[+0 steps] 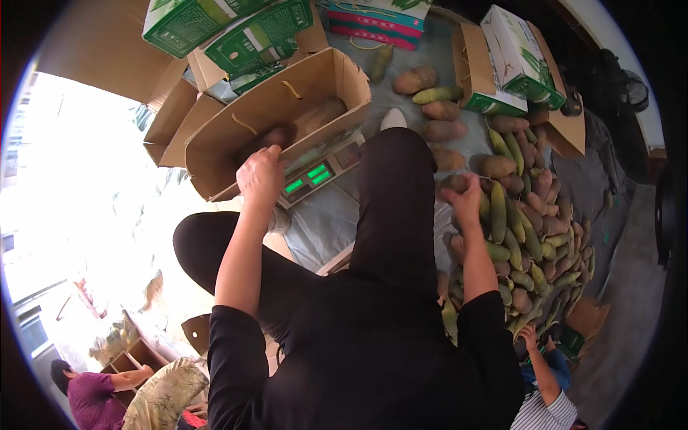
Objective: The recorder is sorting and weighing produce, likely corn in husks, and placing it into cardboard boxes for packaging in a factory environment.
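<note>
My left hand [261,175] is closed on the near rim of an open cardboard box [215,161] with yellow cord handles. Inside the box lie a dark reddish-brown root [278,136] and a larger brown root [322,115]. The box rests on a digital scale [337,163] with green lit displays. On my right side, my right hand [467,199] has its fingers curled round a brownish root vegetable [453,184], partly hidden by the fingers. It is at the left edge of a big pile of long green radishes [498,211] and brown roots [497,166].
Green-and-white cartons [258,36] stand behind the box, and another carton [527,61] at the far right. A pink and blue bag [376,29] lies at the back. Several loose roots [444,130] line the sheet. Other people [97,394] work at lower left and lower right.
</note>
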